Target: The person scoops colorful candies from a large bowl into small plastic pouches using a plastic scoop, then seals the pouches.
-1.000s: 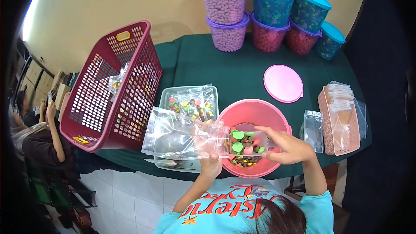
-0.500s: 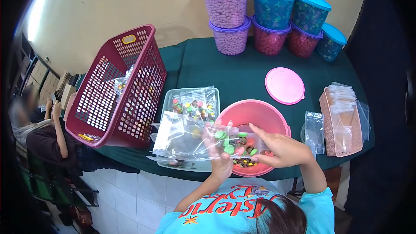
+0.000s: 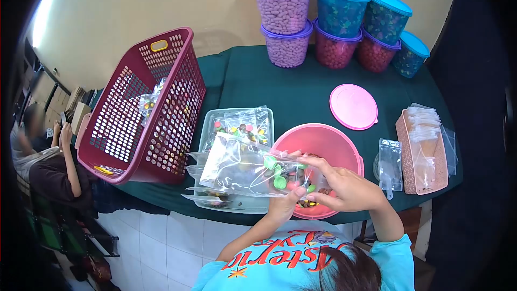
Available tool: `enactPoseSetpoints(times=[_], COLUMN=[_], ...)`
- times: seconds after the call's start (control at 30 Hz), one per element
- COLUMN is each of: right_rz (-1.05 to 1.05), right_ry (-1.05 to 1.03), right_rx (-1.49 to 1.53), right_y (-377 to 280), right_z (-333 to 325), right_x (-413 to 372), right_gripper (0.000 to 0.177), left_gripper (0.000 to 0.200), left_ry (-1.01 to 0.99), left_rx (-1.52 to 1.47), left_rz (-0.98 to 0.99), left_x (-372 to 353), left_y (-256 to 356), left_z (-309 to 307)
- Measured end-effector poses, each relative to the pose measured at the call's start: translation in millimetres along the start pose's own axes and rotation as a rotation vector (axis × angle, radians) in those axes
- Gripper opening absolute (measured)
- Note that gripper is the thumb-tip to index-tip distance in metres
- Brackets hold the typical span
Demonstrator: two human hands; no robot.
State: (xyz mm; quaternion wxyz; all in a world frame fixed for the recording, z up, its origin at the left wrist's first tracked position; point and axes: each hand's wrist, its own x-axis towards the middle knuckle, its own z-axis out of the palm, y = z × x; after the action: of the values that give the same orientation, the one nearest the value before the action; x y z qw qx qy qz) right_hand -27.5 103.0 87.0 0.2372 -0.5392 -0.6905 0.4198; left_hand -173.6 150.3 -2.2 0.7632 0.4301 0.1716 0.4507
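Note:
Above the pink bowl (image 3: 344, 148), my left hand (image 3: 283, 205) is closed on a clear plastic bag (image 3: 242, 175) from below. Green, pink and brown candies (image 3: 280, 175) lie inside the bag near its right end. My right hand (image 3: 350, 186) holds that right end between thumb and fingers. The bag's wide part stretches left over a pale tray (image 3: 245, 205), which holds several filled bags (image 3: 245, 124). Loose brown and yellow candies show at the bowl's bottom, partly hidden by my hands.
A maroon basket (image 3: 175, 102) with bags inside stands left. Candy tubs (image 3: 285, 8) are stacked behind. A pink lid (image 3: 354, 106), a box of empty bags (image 3: 425, 151) and a single bag (image 3: 390, 164) lie right. Another person (image 3: 54, 172) sits far left.
My left hand has shifted slightly right under the candies, and my right hand's fingers have closed in on the bag's end. The candies in the bag have shifted.

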Motion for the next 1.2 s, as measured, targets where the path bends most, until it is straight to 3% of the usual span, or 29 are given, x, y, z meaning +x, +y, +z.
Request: enactPoseSetpoints(times=[0.17, 0.23, 0.3, 0.33, 0.4, 0.43, 0.47, 0.5, 0.57, 0.6, 0.67, 0.77, 1.0, 1.07, 1.2], right_rz=[-0.147, -0.157, -0.063, -0.072, 0.078, 0.065, 0.057, 0.072, 0.087, 0.092, 0.102, 0.131, 0.179, 0.012, 0.068], right_ry=[0.103, 0.160, 0.261, 0.248, 0.259, 0.260, 0.242, 0.215, 0.168, 0.148, 0.126, 0.149, 0.126, 0.233, 0.355], right_rx=[-0.030, -0.139, -0.164, -0.170, -0.424, -0.474, -0.478, -0.535, -0.611, -0.618, -0.638, -0.663, -0.534, -0.546, -0.352], right_y=[6.8, 11.4, 10.1, 8.0, 5.3, 4.8, 0.8, -4.4, -14.2, -18.7, -21.5, -12.1, 0.4, 3.7, 21.6], right_z=[-3.4, -15.4, -25.6, -29.8, -36.2, -37.1, -37.9, -38.9, -42.6, -44.6, -49.2, -49.8, -43.7, -46.5, -51.4], right_x=[-5.8, -15.5, -28.3, -35.0, -44.4, -46.0, -45.1, -44.8, -45.1, -45.6, -46.8, -51.2, -52.9, -58.8, -83.6], right_gripper=[0.069, 0.068, 0.067, 0.067, 0.067, 0.066, 0.066, 0.066, 0.066, 0.065, 0.065, 0.064, 0.063, 0.065, 0.065], left_gripper=[0.097, 0.102, 0.090, 0.086, 0.103, 0.115, 0.121, 0.122, 0.113, 0.113, 0.108, 0.102, 0.085, 0.079, 0.077], left_ry=[-0.049, -0.007, 0.339, 0.394, 0.528, 0.351, -0.011, -0.206, -0.496, -0.477, -0.680, -0.724, -0.671, -0.620, -0.545], left_rx=[0.014, -0.135, -0.036, 0.043, 0.329, 0.576, 0.798, 1.035, 1.149, 1.139, 1.410, 1.379, 1.408, 1.398, 1.403], left_rz=[0.011, 0.026, 0.479, 0.686, 0.957, 0.948, 0.903, 0.659, 0.567, 0.572, 0.333, 0.209, 0.187, 0.265, 0.217], left_x=[-3.0, -7.2, 7.6, 10.3, 11.0, 7.1, 1.2, -6.2, 12.1, 17.7, 28.0, 41.2, 43.8, 40.4, 35.5], left_y=[2.2, 2.8, 31.6, 47.1, 81.1, 94.2, 96.4, 108.2, 81.6, 71.5, 56.0, 39.6, 40.9, 39.0, 37.9], left_z=[-11.0, -36.6, -44.9, -56.8, -47.1, -34.8, -29.3, -3.5, 19.2, 25.2, 30.8, 25.6, 21.2, 18.0, 11.8])
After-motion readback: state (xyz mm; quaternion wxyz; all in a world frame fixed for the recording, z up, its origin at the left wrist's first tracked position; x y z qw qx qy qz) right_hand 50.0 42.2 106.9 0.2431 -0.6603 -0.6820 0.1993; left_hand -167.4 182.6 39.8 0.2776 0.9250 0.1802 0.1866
